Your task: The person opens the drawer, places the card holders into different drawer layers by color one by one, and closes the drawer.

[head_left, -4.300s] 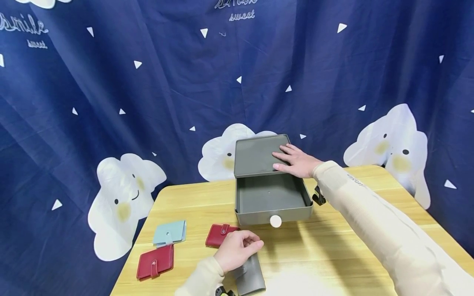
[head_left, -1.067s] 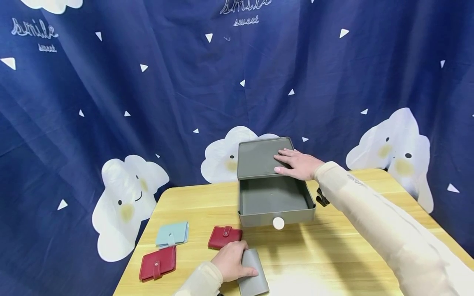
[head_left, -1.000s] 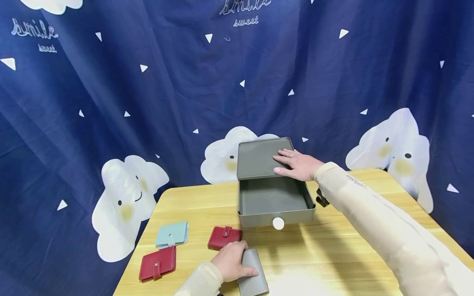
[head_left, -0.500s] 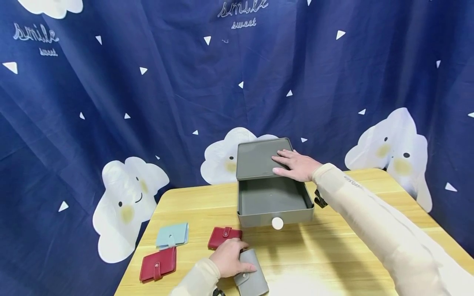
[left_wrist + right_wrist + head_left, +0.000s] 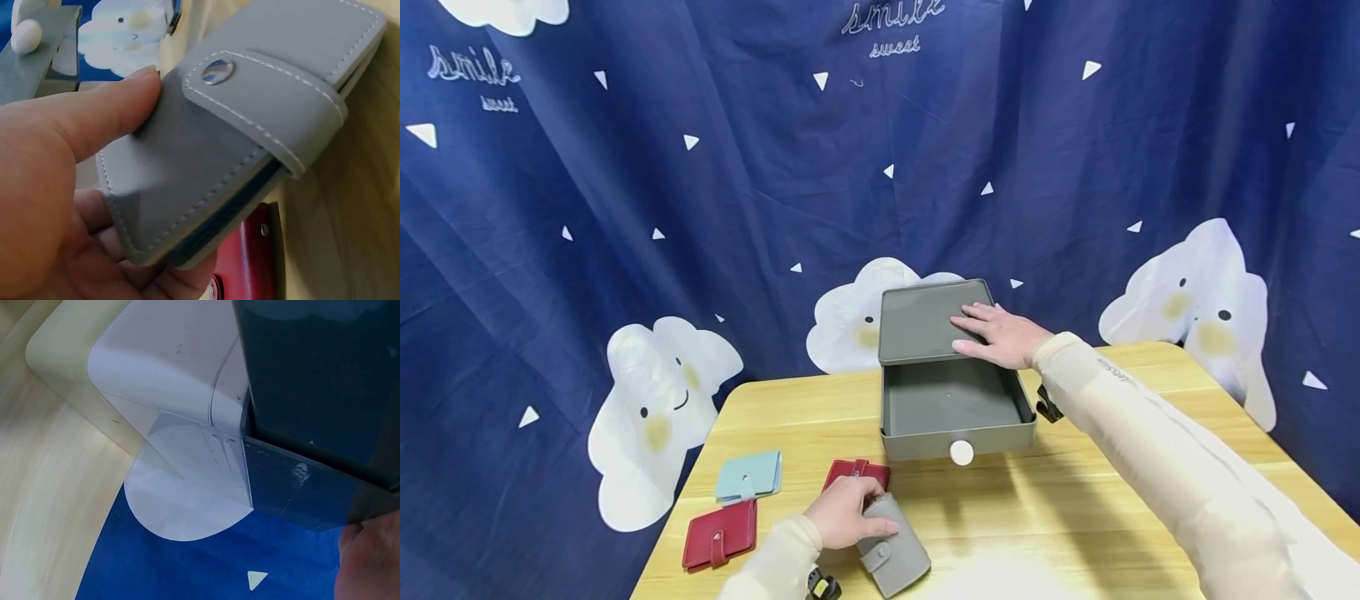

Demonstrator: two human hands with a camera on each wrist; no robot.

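My left hand (image 5: pixel 844 510) grips a grey wallet (image 5: pixel 897 552) near the front of the table. Up close in the left wrist view, the thumb presses the grey wallet (image 5: pixel 169 150) on its upper face and the fingers curl underneath; its strap is fastened with a round snap. Flat on top of the grey drawer box (image 5: pixel 917 323) lies my right hand (image 5: pixel 1000 335), fingers spread. The box's drawer (image 5: pixel 917 447) is pulled out, with a white round knob (image 5: pixel 961 452) and nothing visible inside. Right behind the left hand sits a red wallet (image 5: pixel 872 473), partly covered.
Toward the left side of the wooden table (image 5: pixel 805 408) lie a light blue wallet (image 5: pixel 749 475) and another red wallet (image 5: pixel 721 533), close together. A dark blue curtain (image 5: pixel 737 167) with white clouds hangs behind the table.
My left hand has closed round the grey wallet, raised it to a tilt and shifted it slightly left and back. The right hand stays on the box, and the drawer is unchanged.
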